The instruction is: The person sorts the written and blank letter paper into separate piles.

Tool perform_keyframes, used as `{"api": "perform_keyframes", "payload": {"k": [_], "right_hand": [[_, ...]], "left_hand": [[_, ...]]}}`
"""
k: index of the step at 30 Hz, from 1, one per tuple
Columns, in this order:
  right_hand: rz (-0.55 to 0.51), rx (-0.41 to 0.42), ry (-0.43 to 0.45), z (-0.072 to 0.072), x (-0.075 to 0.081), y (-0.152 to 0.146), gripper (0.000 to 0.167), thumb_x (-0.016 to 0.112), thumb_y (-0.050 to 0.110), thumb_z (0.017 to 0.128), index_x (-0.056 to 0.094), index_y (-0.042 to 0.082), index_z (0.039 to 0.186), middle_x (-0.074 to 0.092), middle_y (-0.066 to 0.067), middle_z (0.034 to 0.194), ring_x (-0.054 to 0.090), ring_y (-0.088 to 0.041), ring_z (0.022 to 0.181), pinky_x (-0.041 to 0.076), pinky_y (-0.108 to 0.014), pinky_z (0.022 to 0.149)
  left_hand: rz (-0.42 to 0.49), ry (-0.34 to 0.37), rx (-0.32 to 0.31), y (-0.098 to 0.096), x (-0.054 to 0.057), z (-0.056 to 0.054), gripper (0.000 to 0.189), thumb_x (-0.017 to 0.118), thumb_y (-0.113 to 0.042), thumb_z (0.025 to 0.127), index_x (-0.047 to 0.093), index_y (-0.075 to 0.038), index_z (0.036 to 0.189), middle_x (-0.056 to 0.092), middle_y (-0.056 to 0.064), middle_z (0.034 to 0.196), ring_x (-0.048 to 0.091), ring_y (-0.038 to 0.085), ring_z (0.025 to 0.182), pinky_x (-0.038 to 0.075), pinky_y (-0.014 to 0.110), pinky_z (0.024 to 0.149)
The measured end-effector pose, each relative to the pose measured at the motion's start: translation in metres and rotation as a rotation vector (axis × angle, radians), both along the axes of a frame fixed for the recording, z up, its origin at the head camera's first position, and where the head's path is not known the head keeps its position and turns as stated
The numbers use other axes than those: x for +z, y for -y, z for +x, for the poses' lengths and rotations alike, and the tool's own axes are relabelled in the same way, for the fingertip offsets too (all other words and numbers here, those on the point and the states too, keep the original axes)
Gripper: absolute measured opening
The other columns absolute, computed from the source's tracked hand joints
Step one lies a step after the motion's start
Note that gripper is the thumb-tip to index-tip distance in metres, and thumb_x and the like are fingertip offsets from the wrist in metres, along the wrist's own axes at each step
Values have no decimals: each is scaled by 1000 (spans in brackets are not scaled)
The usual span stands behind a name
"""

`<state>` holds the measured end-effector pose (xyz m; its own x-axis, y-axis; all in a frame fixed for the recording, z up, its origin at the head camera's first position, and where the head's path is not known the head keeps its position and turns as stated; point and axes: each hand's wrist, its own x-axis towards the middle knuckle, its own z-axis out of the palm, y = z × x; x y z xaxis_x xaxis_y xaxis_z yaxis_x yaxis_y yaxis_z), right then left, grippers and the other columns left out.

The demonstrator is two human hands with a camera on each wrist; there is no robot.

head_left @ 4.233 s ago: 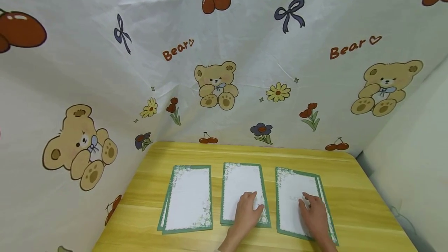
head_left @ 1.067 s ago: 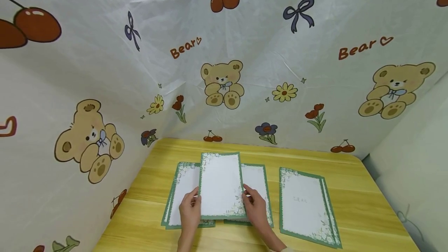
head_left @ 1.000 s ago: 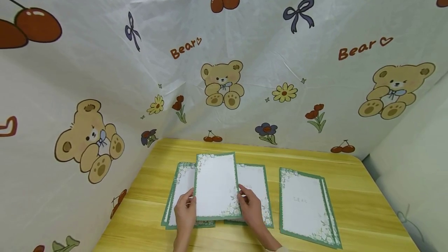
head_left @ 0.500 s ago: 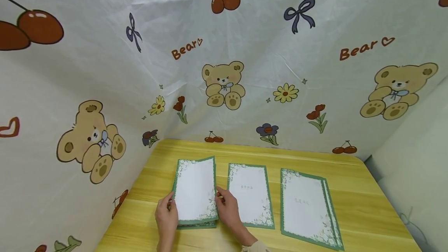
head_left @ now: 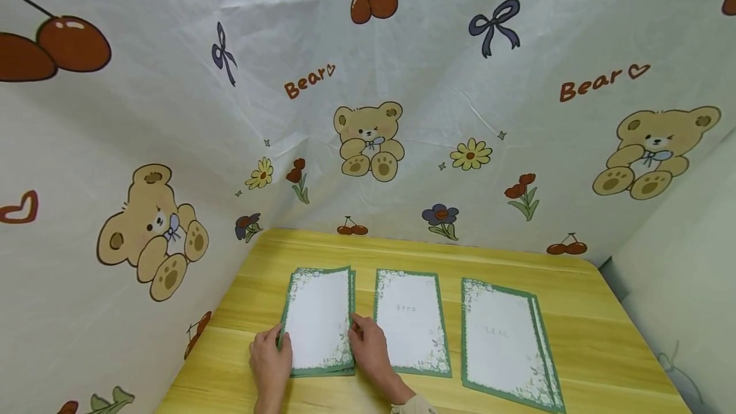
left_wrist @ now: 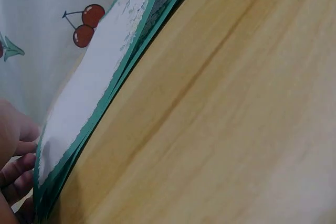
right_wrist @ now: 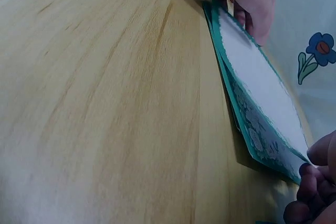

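Note:
My left hand (head_left: 270, 360) holds the left edge of a white sheet of paper (head_left: 319, 318) with a green floral border. The right hand (head_left: 370, 350) pinches the sheet's right edge between thumb and fingers, as the right wrist view shows. The paper lies slightly bowed over the left pile, whose green edges (right_wrist: 247, 145) show beneath it. In the left wrist view, a narrow gap parts the held sheet (left_wrist: 89, 87) from the paper below.
A middle sheet (head_left: 408, 331) with faint writing lies to the right of my right hand. Farther right is a pile of similar sheets (head_left: 500, 344), slightly fanned. The wooden table (head_left: 604, 350) meets a bear-patterned cloth (head_left: 425, 82) at the back.
Both hands have carried the sheet from over the middle left onto the left pile and lowered it. The middle sheet's writing is now uncovered. Earliest, the hands were over the middle and right piles.

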<state>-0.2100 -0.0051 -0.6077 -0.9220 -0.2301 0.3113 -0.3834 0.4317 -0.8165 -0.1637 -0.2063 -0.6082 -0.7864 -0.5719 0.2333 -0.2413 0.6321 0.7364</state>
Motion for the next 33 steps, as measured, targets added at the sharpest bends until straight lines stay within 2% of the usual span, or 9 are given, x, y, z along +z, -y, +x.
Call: {"api": "perform_keyframes", "payload": {"k": [5,10,16,20,25,30,33], "right_hand": [[81,-36,27,-1,-2,0,31,65,7,93,67,-7,120,51,5,79,42,-7,66,38,-25,58],[144,-31,33,-1,-2,1,32,65,11,92,68,-9,118,47,4,76,41,-8,65,36,-26,56],[194,-21,67,0,1,2,32,65,14,92,69,-7,116,43,5,74,37,-8,63,33,-25,54],[209,-14,54,1,3,1,26,65,15,92,70,-5,108,42,5,73,36,-8,62,32,-26,54],[204,-1,71,2,6,-2,28,65,15,93,70,-5,113,44,5,74,37,-8,62,33,-26,54],[169,-9,71,3,11,-12,29,66,13,93,69,-7,114,47,5,76,41,-8,66,38,-27,58],[140,-24,10,0,11,-24,25,67,10,92,69,-6,111,53,5,79,46,-8,67,42,-28,60]], "left_hand": [[-51,81,27,1,-3,1,34,67,-14,90,67,10,115,56,28,105,48,44,101,38,55,78],[-72,104,29,2,-5,1,38,67,-17,90,66,11,116,54,26,104,47,42,100,37,54,77],[-88,78,39,4,-7,3,46,68,-17,90,60,16,121,52,30,106,45,44,100,37,54,80],[-96,45,45,6,-10,3,43,69,-16,89,62,15,118,52,31,104,45,45,99,36,53,82],[-76,24,56,7,-11,3,40,70,-15,88,64,14,115,53,31,103,45,45,98,37,53,81],[-32,15,67,3,-7,3,42,67,-16,90,61,15,117,53,33,109,46,47,102,39,56,85],[-17,-7,39,-4,-1,0,39,68,-15,91,62,14,117,56,30,107,48,45,101,40,56,85]]}}
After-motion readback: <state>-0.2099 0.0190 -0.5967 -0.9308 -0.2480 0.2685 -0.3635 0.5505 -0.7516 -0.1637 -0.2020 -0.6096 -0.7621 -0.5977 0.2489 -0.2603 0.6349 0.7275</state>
